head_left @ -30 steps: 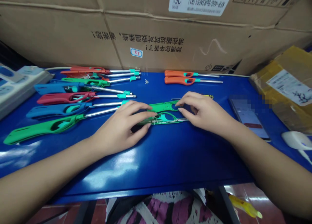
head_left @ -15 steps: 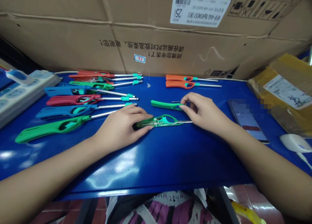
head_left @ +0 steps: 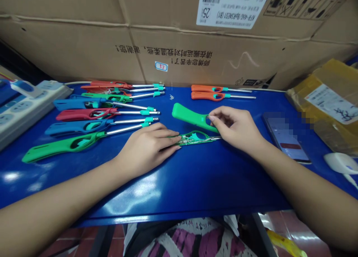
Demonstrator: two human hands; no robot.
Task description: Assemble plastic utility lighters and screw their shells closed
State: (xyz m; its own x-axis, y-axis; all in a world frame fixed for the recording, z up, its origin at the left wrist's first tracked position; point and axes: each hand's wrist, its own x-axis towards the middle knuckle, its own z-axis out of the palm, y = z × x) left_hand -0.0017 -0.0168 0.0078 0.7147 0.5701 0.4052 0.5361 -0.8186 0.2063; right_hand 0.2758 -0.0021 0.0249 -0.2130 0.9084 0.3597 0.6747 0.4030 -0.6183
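Observation:
My left hand (head_left: 148, 147) rests on the blue table (head_left: 195, 178), fingers pressed onto the handle end of an opened green lighter half (head_left: 195, 138) whose wires and metal tube show. My right hand (head_left: 237, 128) pinches a green plastic cover half (head_left: 191, 118) and holds it tilted up just above that open half. The cover's far end points left and away from me.
Several long lighters in green, blue and red (head_left: 92, 115) lie in a row at the left. Two orange lighters (head_left: 215, 93) lie at the back. Large cardboard boxes (head_left: 179, 37) wall the rear. A power strip (head_left: 25, 104) sits left, a phone (head_left: 288, 139) and a parcel (head_left: 327, 100) right.
My right hand has lifted the green cover off the lighter body and tilted it upward. My left hand stayed pressed on the lower half.

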